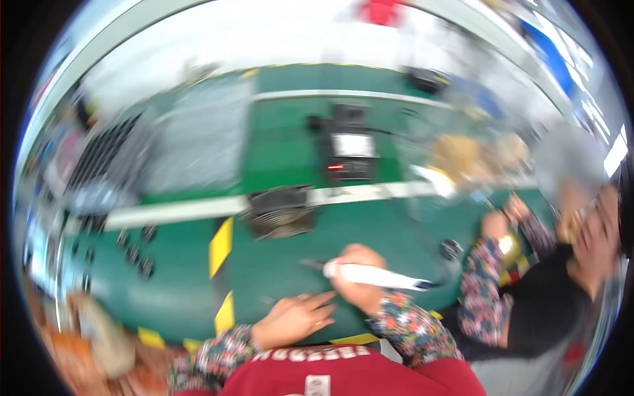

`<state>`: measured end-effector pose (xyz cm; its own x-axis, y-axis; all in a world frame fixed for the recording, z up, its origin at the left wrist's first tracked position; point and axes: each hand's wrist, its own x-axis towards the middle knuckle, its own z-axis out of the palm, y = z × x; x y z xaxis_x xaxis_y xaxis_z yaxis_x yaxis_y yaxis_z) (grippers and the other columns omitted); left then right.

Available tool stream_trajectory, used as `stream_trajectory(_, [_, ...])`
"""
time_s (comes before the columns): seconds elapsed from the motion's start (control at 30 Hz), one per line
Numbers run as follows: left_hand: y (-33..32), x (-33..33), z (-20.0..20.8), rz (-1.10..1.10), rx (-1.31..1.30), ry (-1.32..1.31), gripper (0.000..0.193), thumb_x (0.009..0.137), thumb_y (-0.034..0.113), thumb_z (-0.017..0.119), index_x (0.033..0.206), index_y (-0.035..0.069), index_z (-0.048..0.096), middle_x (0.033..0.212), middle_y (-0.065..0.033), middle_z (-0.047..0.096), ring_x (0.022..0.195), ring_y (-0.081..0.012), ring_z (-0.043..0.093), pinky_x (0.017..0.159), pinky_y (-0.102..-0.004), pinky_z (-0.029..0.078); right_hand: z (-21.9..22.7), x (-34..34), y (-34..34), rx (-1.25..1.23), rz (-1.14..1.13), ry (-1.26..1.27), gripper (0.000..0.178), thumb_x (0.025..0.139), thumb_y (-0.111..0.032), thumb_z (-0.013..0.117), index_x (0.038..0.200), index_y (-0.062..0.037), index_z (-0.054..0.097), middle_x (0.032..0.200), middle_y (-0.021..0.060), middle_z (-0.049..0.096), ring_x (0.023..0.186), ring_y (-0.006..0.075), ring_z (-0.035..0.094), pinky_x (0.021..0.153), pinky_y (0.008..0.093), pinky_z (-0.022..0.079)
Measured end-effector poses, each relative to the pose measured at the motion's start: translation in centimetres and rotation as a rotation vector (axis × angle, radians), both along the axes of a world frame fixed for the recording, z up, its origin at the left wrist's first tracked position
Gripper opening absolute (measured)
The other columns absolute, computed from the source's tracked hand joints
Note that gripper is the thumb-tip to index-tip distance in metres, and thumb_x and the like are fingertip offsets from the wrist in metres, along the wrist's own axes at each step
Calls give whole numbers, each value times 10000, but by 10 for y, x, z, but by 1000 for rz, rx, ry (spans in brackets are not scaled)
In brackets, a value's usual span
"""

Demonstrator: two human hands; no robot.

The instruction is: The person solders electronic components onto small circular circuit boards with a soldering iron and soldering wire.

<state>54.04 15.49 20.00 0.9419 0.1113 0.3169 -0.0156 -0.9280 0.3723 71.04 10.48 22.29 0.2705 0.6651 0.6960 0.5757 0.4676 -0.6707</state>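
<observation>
My right hand [357, 274] is wrapped round a white pen-shaped powered tool [386, 277], which looks like an electric screwdriver. Its thin dark tip points left over the green table, and a dark lead trails off its back end. Close by on the left, my left hand [295, 319] lies low over the near part of the table. Its fingers stretch toward the right hand, and I see nothing held in them. Beyond both hands sits a dark block with ribbed sides [281, 212], touched by neither. The picture is blurred by motion.
A black box with a red display [350, 145] stands farther back. Several small dark round parts [135, 254] lie at left, near a stack of black trays [105, 155]. Another person's hands [505, 218] work at the right, near a small dark part [450, 249] and plastic bags [462, 158].
</observation>
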Motion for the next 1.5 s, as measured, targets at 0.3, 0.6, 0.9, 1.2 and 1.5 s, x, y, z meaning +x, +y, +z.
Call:
stream_trajectory(0.3, [28,-46,-6,469,131,-98,89,753,134,541,807,62,547,711,-73,498,559,-225,548,470,-340,455,-15,-6,-12,-27,-57,213,84,776,18,499,770,-26,428,724,47,424,670,136,391,617,260,344])
stream_trajectory(0.6, [105,-171,-14,1599,172,-86,265,798,188,560,1003,23,527,796,-166,591,683,-340,596,596,-420,485,-19,-5,-10,-44,-37,226,62,797,-11,495,782,-17,435,770,54,434,726,146,403,670,271,360])
stream_trajectory(0.9, [121,-184,-29,1584,259,-12,193,797,215,566,752,27,564,734,-127,577,649,-285,603,566,-378,490,-21,-4,-9,-70,-76,159,146,847,-110,515,779,-3,443,783,50,428,729,144,417,671,273,371])
stream_trajectory(1.2, [69,-103,-29,949,258,-60,142,752,135,535,836,23,557,773,-110,500,632,-238,575,542,-339,482,-22,0,-9,-39,-28,173,135,842,-81,525,773,10,453,793,69,453,719,156,427,666,282,378])
stream_trajectory(1.5, [34,-58,-22,486,171,-142,176,723,108,555,867,9,580,794,-104,488,669,-230,571,516,-328,481,-19,2,-9,-35,-33,189,130,844,-72,533,775,9,458,829,83,471,765,160,438,702,293,386])
